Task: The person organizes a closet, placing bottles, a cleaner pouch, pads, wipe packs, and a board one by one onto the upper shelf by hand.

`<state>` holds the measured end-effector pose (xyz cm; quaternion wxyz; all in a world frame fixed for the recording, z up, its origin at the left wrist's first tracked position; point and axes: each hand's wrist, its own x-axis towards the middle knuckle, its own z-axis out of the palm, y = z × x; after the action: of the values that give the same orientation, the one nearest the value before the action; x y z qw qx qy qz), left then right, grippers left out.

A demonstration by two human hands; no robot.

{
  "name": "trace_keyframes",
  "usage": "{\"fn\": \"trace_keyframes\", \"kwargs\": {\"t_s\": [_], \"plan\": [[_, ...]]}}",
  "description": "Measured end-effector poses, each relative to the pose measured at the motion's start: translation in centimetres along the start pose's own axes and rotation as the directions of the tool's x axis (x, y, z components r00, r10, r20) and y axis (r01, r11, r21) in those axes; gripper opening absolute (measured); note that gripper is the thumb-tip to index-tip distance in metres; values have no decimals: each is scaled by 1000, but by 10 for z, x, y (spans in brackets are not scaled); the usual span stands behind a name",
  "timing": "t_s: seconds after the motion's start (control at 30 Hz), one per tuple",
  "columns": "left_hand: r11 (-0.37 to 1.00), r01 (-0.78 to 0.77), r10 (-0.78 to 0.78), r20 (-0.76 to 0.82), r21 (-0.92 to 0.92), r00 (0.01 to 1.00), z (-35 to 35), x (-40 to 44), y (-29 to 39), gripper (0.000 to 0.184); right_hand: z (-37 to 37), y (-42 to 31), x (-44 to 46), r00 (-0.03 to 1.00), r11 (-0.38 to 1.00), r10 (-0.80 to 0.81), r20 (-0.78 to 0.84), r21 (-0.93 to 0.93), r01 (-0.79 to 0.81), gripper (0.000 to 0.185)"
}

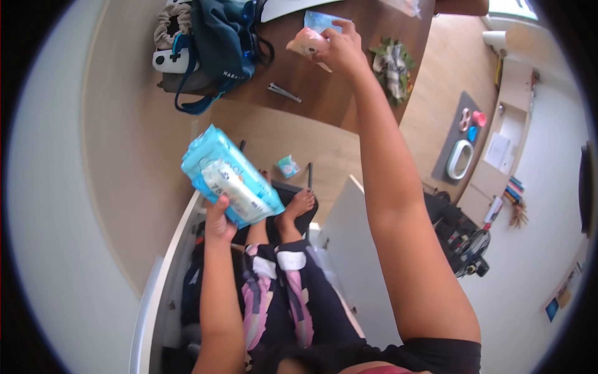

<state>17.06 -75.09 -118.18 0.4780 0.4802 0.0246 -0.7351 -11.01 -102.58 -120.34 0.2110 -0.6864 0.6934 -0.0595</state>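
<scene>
Wet-wipe packs [240,177], by the look of them, sit in the person's left hand [220,225], held up over the legs and short of the near edge of the wooden table [321,93]. That hand is partly closed at the near end of the bundle, thumb on the front, the other fingers mostly hidden behind, so I can't tell how firmly they press. Farther off and to the right, the right hand [344,50] is bent round a small peach-coloured packet [307,43] above the tabletop, thumb and fingers drawn in on it; a pale blue packet [321,22] shows just beyond.

What could go wrong, I'd judge, is the bundle sliding apart: it is gripped at one end only, the far end juts out unsupported, and slick film could let one pack slip down onto the bare foot [296,209] or the floor, where a small teal-and-white packet [288,166] lies. A loose pinch could likewise drop the peach one.

As for looks, the packs are plump and glossy, light blue with a paler printed front, the wrapping creased towards the far end; two seem stacked, though overlap hides the exact count
</scene>
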Motion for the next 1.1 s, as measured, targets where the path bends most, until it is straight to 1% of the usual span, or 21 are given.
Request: {"fn": "trace_keyframes", "kwargs": {"t_s": [0.03, 0.1, 0.13, 0.27, 0.33, 0.37, 0.43, 0.47, 0.5, 0.57, 0.6, 0.63, 0.67, 0.7, 0.73, 0.77, 0.83, 0.9, 0.97, 1.03, 1.1], "plan": [[1000, 13, -13, -13, 26, 1000, -2, -1, -2, 80, 0, 13, 18, 1000, 999, -23, -9, -25, 23, 54], [999, 7, -6, -12, 50, 1000, -2, -3, -3, 81, -8, 15, 50, 962, 934, -152, 227, -285, 215, 55], [998, 34, -32, -35, 54, 999, -3, -6, -4, 80, -13, 13, 56, 928, 943, -84, 362, -273, 192, 59], [997, 69, -68, -48, 22, 997, -4, -11, -8, 79, -11, 12, 47, 934, 943, -96, 343, -268, 196, 65], [999, 49, -49, -7, -12, 999, 6, -12, -6, 71, -8, 9, 39, 986, 982, -24, 164, -180, 54, 71], [999, 44, -44, -10, -7, 999, 9, -11, -5, 71, -7, 8, 35, 986, 983, -28, 163, -174, 57, 71], [999, 39, -39, 2, 16, 999, 13, -10, -5, 71, -2, 9, 24, 986, 995, 93, 138, -57, -86, 74], [998, 53, -53, -3, 17, 999, 10, -8, -6, 72, -3, 11, 20, 967, 989, 151, 207, -38, -146, 72], [998, 56, -56, -5, 18, 998, 14, -8, -6, 72, -2, 14, 16, 966, 988, 153, 209, -38, -149, 72], [999, 30, -30, -5, 28, 1000, 21, -8, -4, 73, 0, 22, 7, 955, 984, 157, 253, 44, -174, 69], [999, 31, -31, -6, 33, 999, 22, -9, -5, 73, 1, 28, 1, 972, 990, 108, 210, 61, -123, 66], [999, 29, -28, -16, 32, 999, 22, -10, -6, 73, 1, 35, -4, 971, 990, 111, 212, 66, -127, 66], [999, 26, -25, -25, 30, 999, 23, -10, -8, 74, 0, 43, -9, 942, 934, 130, 309, 280, -221, 63], [999, 31, -30, -25, 37, 999, 24, -11, -11, 74, -2, 48, -17, 905, 823, 126, 406, 467, -324, 61], [999, 25, -24, -28, 35, 999, 27, -13, -13, 73, -5, 47, -35, 902, 649, 115, 415, 656, -385, 54], [999, 18, -17, -31, 34, 999, 29, -15, -13, 73, -10, 45, -52, 889, 465, 50, 456, 777, -425, 50], [999, 39, -38, -35, 24, 999, 43, -22, -13, 72, -9, 43, -93, 923, 59, -6, 385, 922, -384, 49], [998, 53, -53, -26, 16, 998, 59, -29, -13, 71, -9, 47, -145, 848, -351, 18, 529, 798, -490, 47], [993, 112, -113, -23, -38, 993, 63, -40, -16, 69, -15, 46, -199, 848, -517, -29, 529, 718, -466, 47], [993, 118, -118, -9, -17, 993, 77, -58, -15, 67, -32, 45, -253, 850, -600, -47, 525, 666, -445, 47], [980, 176, -172, 43, -89, 984, 104, -73, -6, 64, -68, 35, -295, 843, -722, -95, 529, 547, -424, 46]]}}
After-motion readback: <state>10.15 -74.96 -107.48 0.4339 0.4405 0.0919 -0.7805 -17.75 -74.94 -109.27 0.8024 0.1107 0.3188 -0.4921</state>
